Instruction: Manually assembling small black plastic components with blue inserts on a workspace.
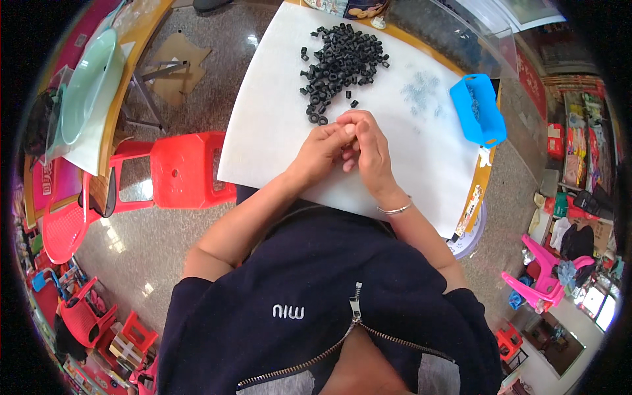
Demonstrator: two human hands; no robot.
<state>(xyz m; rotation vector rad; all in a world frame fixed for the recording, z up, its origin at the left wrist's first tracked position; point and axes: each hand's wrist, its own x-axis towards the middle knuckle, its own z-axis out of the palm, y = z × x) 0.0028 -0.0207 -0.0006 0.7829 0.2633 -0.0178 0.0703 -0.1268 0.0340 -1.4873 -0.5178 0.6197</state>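
1. Closest is the dark top (329, 243), with a zip pull (355, 308) near its middle.

2. A thin bracelet (395, 209) goes round the right wrist, at about 5 o'clock from the fingers.

3. The left hand (322, 150) points to about 1 o'clock and the right hand (372, 155) to about 11. Their fingers are bent in and touch each other over the white sheet (263, 125). I cannot tell if they pinch something or only each other (the fingers hide what is between them).

4. Just past the hands, at about 10 o'clock, lie two black rings (313, 119). They sit side by side, and their holes face up.

5. At 12 o'clock from the hands are two loose black bits (354, 103), near each other but apart from the big pile.

6. Farther out, also near 12 o'clock, is the pile of black pieces (345, 62). The long way of the pile runs from 7 to 1 o'clock. The pieces in it point every which way, some with holes up and some lying on their sides.

7. At about 2 o'clock from the hands are tiny blue specks (421, 92), spread on the sheet.

8. Past them, between 2 and 3 o'clock, is a blue basket (463, 108). Its long side runs from 11 to 5 o'clock.

9. Near 9 o'clock, beside the sheet, is a red stool (181, 172).
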